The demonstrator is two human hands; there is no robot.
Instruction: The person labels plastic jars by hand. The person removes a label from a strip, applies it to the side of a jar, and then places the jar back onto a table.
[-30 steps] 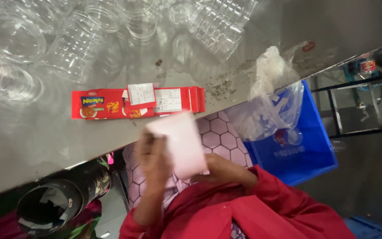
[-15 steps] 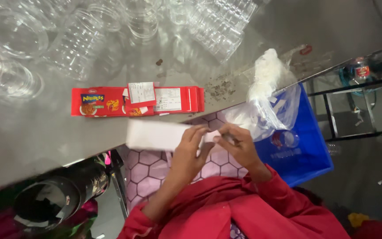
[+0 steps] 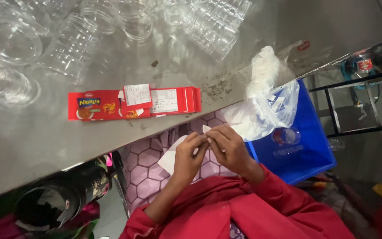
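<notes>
On the grey worktop, clear plastic jars crowd the far left and back, and a stack of flat red labels lies near the front edge, untouched. Below that edge, over a patterned lap, the left hand and right hand meet, each grip pinched shut on a small white paper piece, fingertips working at its top corner. It looks like peeling or folding, only just begun. To the right, a clear plastic bag sags over a blue crate.
</notes>
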